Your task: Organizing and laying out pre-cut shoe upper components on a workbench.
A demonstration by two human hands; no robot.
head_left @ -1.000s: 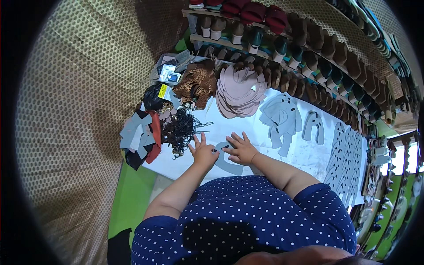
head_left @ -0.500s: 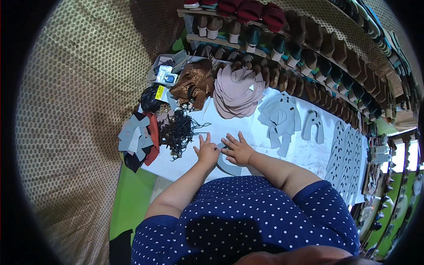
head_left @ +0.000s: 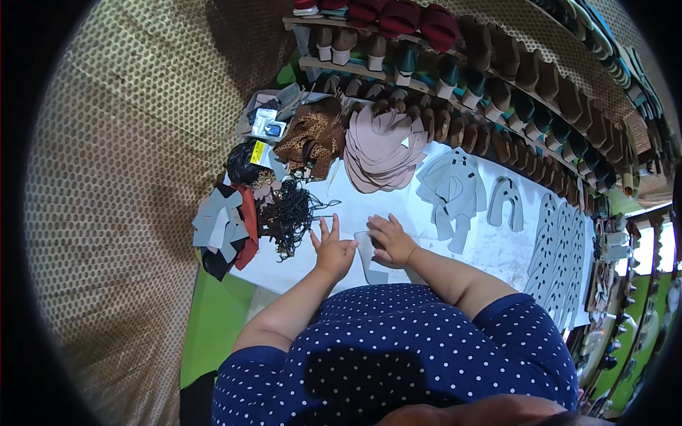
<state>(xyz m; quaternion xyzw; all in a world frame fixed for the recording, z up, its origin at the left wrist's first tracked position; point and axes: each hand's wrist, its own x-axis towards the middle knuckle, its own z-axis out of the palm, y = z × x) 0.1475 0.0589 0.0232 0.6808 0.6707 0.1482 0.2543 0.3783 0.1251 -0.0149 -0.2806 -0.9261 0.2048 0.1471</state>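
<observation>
Between the left hand (head_left: 333, 253) and the right hand (head_left: 395, 243), a grey piece (head_left: 366, 257) is on the counter (head_left: 405, 206). The left fingers are spread, not gripping; I can't tell if the right fingers pinch it. It might slide or bend crooked if only one side is held. Its long way runs from the fingertips toward the blue shirt (head_left: 398, 319), top end pointing away.

My left forearm (head_left: 288, 307) and right forearm (head_left: 463, 274) angle inward. Left hand (head_left: 334, 254): fingers splayed, thumb extended toward my right. Right hand (head_left: 393, 242): fingers bent, back uppermost. Hands near each other, apart.
</observation>
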